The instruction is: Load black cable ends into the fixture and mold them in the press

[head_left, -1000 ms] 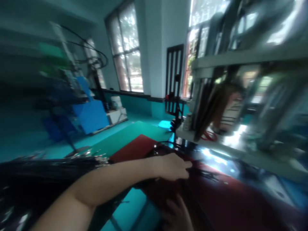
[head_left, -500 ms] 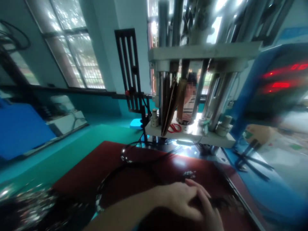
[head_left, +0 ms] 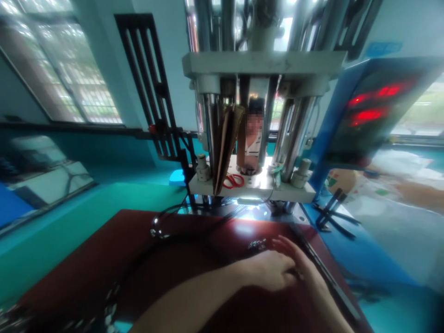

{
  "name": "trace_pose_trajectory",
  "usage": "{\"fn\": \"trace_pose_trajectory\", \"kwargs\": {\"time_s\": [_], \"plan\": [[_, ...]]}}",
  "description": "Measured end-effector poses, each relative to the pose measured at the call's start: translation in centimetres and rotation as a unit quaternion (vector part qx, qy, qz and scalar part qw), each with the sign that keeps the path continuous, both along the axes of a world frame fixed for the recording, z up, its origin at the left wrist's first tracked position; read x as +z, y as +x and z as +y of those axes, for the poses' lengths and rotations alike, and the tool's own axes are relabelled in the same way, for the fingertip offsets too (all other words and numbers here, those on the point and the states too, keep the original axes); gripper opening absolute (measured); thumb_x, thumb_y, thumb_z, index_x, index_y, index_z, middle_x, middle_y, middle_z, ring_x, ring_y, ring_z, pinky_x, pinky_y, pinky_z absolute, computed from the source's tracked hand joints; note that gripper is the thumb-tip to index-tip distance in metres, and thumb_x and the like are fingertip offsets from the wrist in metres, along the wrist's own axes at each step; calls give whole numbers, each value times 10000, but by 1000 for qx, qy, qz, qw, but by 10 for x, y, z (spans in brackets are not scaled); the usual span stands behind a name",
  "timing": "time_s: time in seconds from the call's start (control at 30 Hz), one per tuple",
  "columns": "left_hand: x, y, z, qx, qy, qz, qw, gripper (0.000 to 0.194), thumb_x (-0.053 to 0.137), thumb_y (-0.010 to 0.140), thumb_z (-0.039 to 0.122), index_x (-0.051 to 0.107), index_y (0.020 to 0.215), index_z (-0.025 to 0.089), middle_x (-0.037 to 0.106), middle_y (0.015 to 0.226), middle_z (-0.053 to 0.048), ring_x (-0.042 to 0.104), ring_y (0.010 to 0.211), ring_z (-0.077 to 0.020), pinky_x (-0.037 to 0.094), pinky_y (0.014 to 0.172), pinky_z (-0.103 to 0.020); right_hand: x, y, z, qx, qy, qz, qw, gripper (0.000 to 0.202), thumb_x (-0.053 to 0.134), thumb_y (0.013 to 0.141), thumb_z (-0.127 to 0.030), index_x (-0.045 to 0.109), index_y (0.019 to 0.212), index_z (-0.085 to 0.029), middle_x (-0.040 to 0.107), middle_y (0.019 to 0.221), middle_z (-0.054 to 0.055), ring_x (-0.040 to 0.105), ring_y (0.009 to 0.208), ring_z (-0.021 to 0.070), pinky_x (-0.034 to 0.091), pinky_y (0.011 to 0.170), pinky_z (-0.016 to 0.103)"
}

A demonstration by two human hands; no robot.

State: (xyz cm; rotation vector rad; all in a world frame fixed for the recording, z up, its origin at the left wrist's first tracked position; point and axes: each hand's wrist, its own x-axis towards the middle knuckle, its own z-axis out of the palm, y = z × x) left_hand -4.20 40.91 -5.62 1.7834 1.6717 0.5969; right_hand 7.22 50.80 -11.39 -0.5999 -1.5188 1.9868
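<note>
Our 2 hands meet low on the red mat [head_left: 104,263]. The left hand [head_left: 268,270] comes in across the body with its fingers curled down. The right hand [head_left: 301,268] lies just beside it, fingers stretched forward toward a small metal cluster of connector ends [head_left: 257,244]. Something dark and thin seems pinched where the hands touch. We take it for part of the black cables [head_left: 194,238], but blur keeps us from telling whether either hand is truly clamped on it.

The cables loop away from our hands to the left, past a shiny coiled end [head_left: 157,230], and run back under the press machine [head_left: 256,69].

We judge the step in hand to be gathering or sorting cable ends on the mat in front of the press. The next move would call for a sure pinch on 1 end, kept clear of the other strands so that they do not drag along.

Farther out, red scissors [head_left: 233,181] lie on the press's white base plate [head_left: 305,194]. A panel with red lit digits [head_left: 371,104] stands to the right, and behind the columns another person [head_left: 255,138] sits.
</note>
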Motion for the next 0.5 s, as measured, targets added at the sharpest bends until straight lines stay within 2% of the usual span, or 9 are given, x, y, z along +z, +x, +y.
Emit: {"fn": "trace_pose_trajectory", "kwargs": {"time_s": [0.1, 0.2, 0.33, 0.5], "plan": [[-16, 3, 11, 6, -79, -140, 987, 118, 465, 772, 262, 503, 771, 151, 541, 662, -2, 529, 545, -129, 441, 513, -243, -14, -13, 11, 17, -36, 3, 999, 575, 484, 697, -681, 645, 1031, -242, 661, 991, 123, 595, 951, 291, 382, 901, 504], [-34, 1, 15, 16, -112, -274, 955, 195, 418, 821, 313, 509, 785, 145, 520, 622, 12, 459, 434, -88, 392, 411, -206, -20, -17, 24, -1, -42, -4, 999, 617, 459, 671, -734, 637, 1038, -271, 637, 1063, 121, 595, 954, 295, 383, 882, 530], [-46, 0, 17, 51, -93, -279, 954, 159, 440, 797, 253, 521, 746, 125, 504, 586, 15, 429, 427, -63, 337, 397, -170, -15, -16, 25, -5, -21, -20, 1000, 533, 545, 680, -667, 649, 1028, -277, 613, 1134, 103, 552, 1051, 290, 339, 951, 516], [-51, -2, 22, 48, -93, -303, 947, 171, 456, 781, 277, 530, 765, 123, 502, 591, 8, 440, 425, -77, 360, 401, -193, 2, -19, 8, 19, 26, -35, 999, 496, 616, 675, -597, 660, 1019, -242, 623, 1120, 99, 537, 1076, 292, 325, 993, 478]]}}
